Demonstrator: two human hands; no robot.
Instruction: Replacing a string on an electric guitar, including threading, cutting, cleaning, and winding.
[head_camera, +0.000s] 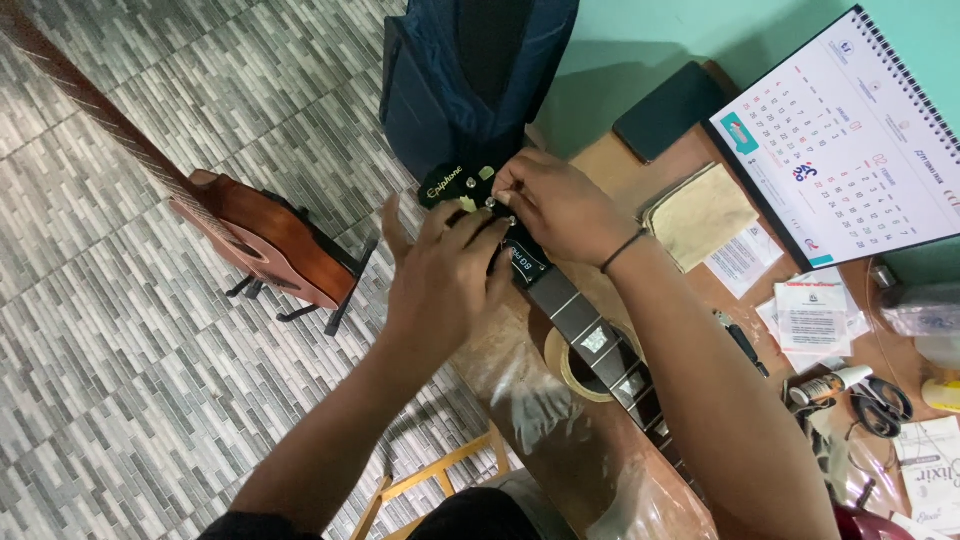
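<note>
A dark guitar neck (590, 335) with pale block inlays lies across the brown table (545, 430), its black headstock (452, 186) sticking out past the table's edge. My left hand (440, 275) wraps around the headstock's lower part from the left, fingers closed on it. My right hand (555, 205) comes in from the right and pinches a small silver tuning post on the headstock with its fingertips. A thin dark band circles my right wrist.
A brown acoustic guitar (265, 240) stands on a black floor stand at left. A dark blue bag (460, 80) leans at the top. On the table lie a tape roll (562, 372), a beige cloth (700, 215), a desk calendar (850, 140), a dark phone (668, 110), papers and scissors (880, 405).
</note>
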